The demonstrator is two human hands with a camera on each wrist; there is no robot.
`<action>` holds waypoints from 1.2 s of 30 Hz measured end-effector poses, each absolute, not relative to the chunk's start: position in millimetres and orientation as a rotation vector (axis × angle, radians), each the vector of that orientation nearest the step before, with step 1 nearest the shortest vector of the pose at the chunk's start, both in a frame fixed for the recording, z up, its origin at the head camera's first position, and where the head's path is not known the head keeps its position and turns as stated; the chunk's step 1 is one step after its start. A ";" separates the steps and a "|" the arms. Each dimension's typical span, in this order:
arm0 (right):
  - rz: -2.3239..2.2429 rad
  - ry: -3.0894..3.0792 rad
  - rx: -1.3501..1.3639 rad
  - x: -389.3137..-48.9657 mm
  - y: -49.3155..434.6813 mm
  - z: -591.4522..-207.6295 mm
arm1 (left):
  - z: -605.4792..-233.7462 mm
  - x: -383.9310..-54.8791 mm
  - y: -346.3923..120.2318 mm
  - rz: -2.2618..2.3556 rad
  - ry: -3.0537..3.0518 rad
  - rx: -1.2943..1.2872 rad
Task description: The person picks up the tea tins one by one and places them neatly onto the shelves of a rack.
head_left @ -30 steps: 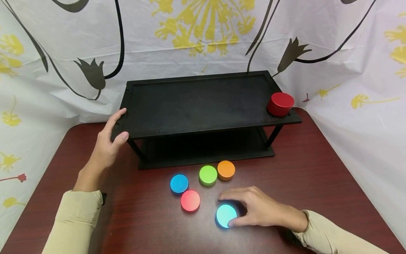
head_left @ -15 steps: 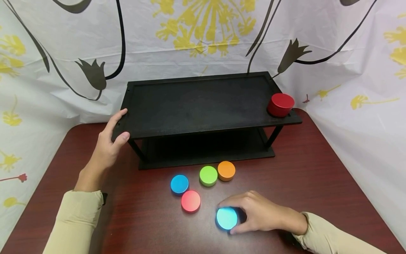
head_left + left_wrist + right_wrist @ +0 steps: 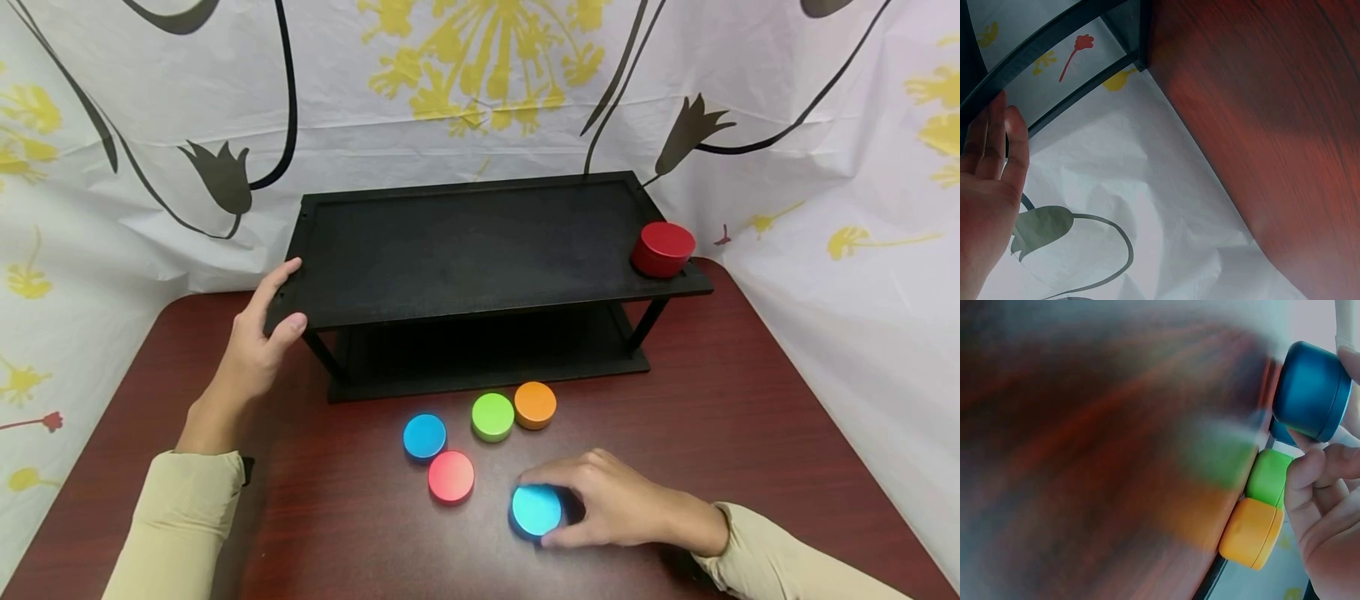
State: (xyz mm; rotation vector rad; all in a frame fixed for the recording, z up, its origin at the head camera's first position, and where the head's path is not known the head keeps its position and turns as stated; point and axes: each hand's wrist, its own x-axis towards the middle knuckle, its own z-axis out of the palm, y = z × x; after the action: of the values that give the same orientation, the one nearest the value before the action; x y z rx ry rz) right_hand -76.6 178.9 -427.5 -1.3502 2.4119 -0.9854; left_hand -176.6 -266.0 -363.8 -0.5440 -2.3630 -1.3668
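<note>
My right hand (image 3: pixel 618 504) has thumb and fingertips at opposite sides of a round blue tin (image 3: pixel 536 510) at the front of the table. In the right wrist view this tin (image 3: pixel 1310 390) shows a lid seam, with fingers right against it. My left hand (image 3: pixel 255 342) is at the left end of a black two-tier shelf (image 3: pixel 465 250), index finger and thumb over the edge of its top board. In the left wrist view the fingers (image 3: pixel 1017 147) reach up fairly straight to the board.
Between shelf and right hand stand a second blue tin (image 3: pixel 424 436), a pink-red tin (image 3: pixel 451 477), a green tin (image 3: pixel 492 417) and an orange tin (image 3: pixel 535 405). A larger red tin (image 3: pixel 663 248) sits on the shelf's right end. A patterned white cloth (image 3: pixel 480 142) hangs behind.
My right hand's fingers have come down and in to the sides of the near blue tin, and the thumb has slid off its top. My left hand has stayed at the shelf's edge.
</note>
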 end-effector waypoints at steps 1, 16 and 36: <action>-0.994 2.415 -1.352 -77.0 179.0 -427.0 | -363.9 -176.6 -265.9 -1.367 -2.362 -0.544; -1.073 2.511 -1.427 -85.6 181.6 -414.2 | -364.5 -177.4 -265.3 -1.369 -2.354 -0.543; -1.146 2.601 -1.384 -100.9 181.5 -391.8 | -364.5 -177.1 -266.0 -1.370 -2.361 -0.534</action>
State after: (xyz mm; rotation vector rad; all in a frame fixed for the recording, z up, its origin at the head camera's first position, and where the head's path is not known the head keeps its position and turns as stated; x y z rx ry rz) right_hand -100.9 181.5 -391.8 -1.3842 2.6011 -1.1462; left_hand -177.1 -266.0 -364.5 -0.5343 -2.3605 -1.3704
